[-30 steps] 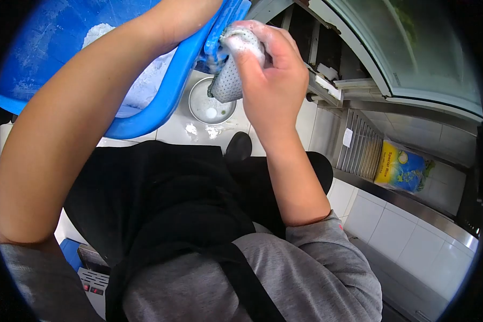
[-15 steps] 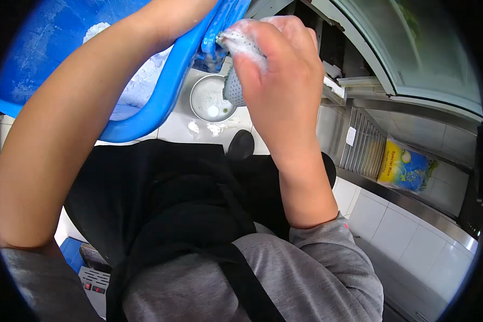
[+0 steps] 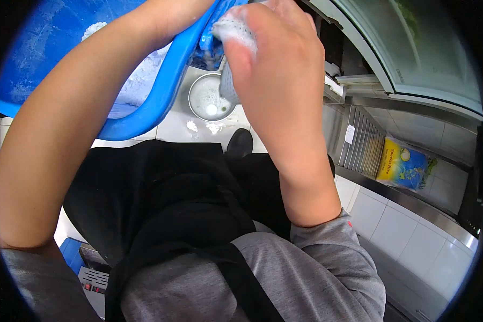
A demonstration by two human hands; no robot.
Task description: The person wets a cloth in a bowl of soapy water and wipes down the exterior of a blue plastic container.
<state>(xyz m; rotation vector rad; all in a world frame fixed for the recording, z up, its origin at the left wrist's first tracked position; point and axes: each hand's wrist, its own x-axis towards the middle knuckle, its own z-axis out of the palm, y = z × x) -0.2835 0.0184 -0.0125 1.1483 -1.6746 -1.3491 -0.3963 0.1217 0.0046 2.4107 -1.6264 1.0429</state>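
My right hand [image 3: 276, 45] is closed round a foamy, dotted grey cloth [image 3: 235, 32] beside the outer side of a blue plastic tub [image 3: 139, 126]. Part of the cloth hangs below the fingers, over the edge of a round metal bowl [image 3: 205, 99] on the floor. Soapy liquid shows in this bowl. My left hand [image 3: 196, 8] reaches over the tub's rim at the top edge, with its fingers out of frame. White material [image 3: 145, 80] lies inside the tub.
White splashes [image 3: 213, 127] mark the floor tiles near a dark shoe [image 3: 240, 143]. At the right, a yellow and blue rice bag [image 3: 402, 165] lies beside a metal rack [image 3: 359, 142], below a glass panel [image 3: 413, 48]. A vented appliance [image 3: 94, 284] is at lower left.
My right hand has moved up and slightly right with the cloth and turned, so its back hides more of the cloth. My left arm has shifted slightly up and left.
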